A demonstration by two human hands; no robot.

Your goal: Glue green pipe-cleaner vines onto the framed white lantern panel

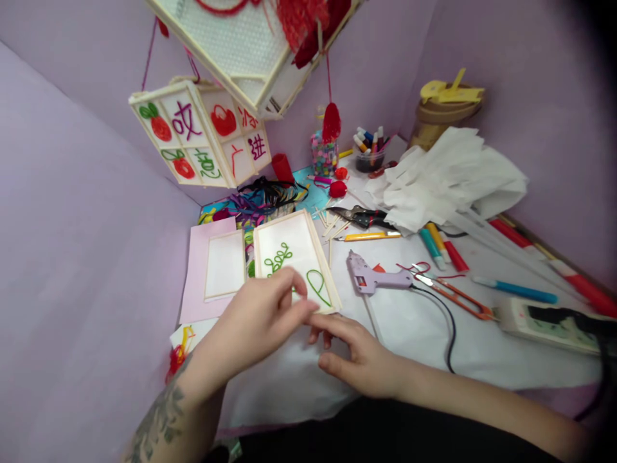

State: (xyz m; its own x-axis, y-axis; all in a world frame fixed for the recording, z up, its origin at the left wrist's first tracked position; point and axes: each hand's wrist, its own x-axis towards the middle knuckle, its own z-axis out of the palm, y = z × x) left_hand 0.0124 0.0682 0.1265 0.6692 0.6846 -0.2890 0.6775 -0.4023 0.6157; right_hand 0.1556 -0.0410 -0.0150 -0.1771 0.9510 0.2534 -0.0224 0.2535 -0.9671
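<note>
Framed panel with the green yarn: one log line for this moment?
left hand: fingers on framed panel | right hand: at panel's near edge | glue gun: lying beside, untouched

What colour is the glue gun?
Pale lilac glue gun, clearest in the head view.

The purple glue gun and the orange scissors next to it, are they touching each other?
Cannot tell. In the head view the purple glue gun lies handle-end right beside the orange scissors, with red thread and a black cord there; no clear gap or contact shows.
</note>
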